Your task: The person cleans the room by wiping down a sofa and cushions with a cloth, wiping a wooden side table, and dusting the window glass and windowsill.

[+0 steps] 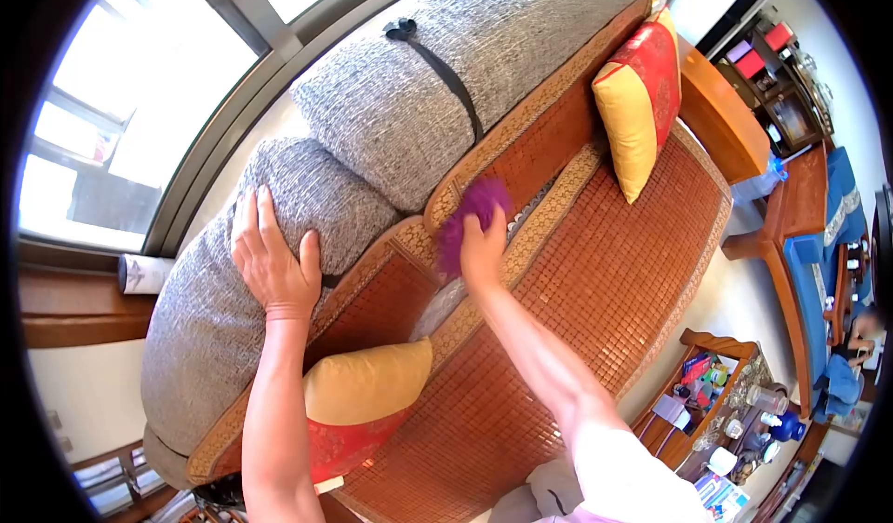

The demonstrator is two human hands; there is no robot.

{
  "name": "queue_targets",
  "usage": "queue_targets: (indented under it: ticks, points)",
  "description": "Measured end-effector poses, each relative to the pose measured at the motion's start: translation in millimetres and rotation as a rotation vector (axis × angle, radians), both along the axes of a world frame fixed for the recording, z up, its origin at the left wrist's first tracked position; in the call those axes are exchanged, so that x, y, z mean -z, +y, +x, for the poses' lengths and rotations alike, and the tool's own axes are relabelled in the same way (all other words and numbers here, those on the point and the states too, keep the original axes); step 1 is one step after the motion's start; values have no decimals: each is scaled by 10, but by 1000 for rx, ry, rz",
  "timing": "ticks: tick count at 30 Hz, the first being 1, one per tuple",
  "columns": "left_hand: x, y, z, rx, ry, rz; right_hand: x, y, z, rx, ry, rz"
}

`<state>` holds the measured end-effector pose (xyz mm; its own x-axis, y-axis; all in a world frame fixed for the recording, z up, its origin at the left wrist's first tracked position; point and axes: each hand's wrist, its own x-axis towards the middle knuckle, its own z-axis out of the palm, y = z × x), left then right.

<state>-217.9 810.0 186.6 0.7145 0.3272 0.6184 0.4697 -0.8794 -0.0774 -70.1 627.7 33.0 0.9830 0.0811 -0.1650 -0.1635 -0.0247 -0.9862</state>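
My left hand lies with fingers spread on the grey woven back cushion of a sofa. My right hand grips a purple fuzzy cloth, which is smeared by motion. The cloth is against the lower part of the sofa back, near the gap between two brown beaded mats. Part of it is hidden behind my fingers. Another brown beaded mat with a patterned border covers the seat below my right arm.
A yellow and red pillow leans at the sofa's far end; a similar pillow lies between my arms. A black strap crosses the back cushion. Windows are behind. A cluttered wooden table stands right; a person is beyond.
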Motion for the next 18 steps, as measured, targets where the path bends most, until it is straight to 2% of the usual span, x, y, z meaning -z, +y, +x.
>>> queue_targets:
  ticks: [1,2,4,5,7,8,10,11,13,15,17,18]
  points:
    - [20,8,5,16,-13,13,-207,65,139,8,-166,-124]
    - [29,16,4,11,-12,22,-381,91,311,15,-219,-130]
    - [34,32,14,19,-28,20,-349,96,683,83,-323,-218]
    - [56,30,4,27,-34,20,-138,56,856,154,-371,-302]
    - [100,67,12,34,-46,21,341,-30,1096,194,-235,-521]
    - [113,76,17,36,-55,43,643,-27,1107,234,-189,-509]
    - [155,82,12,16,-71,62,1224,-148,762,70,-12,-585]
    - [137,90,1,8,-82,63,1292,-133,499,62,15,-576]
    - [123,75,15,11,-92,61,1107,-72,-15,-11,213,-384]
    - [133,85,18,14,-97,60,364,-18,-345,-50,257,-133]
    - [151,84,12,27,-96,30,327,17,-371,-125,-13,-378]
    - [144,79,16,26,-95,44,312,-33,-298,-124,-8,-378]
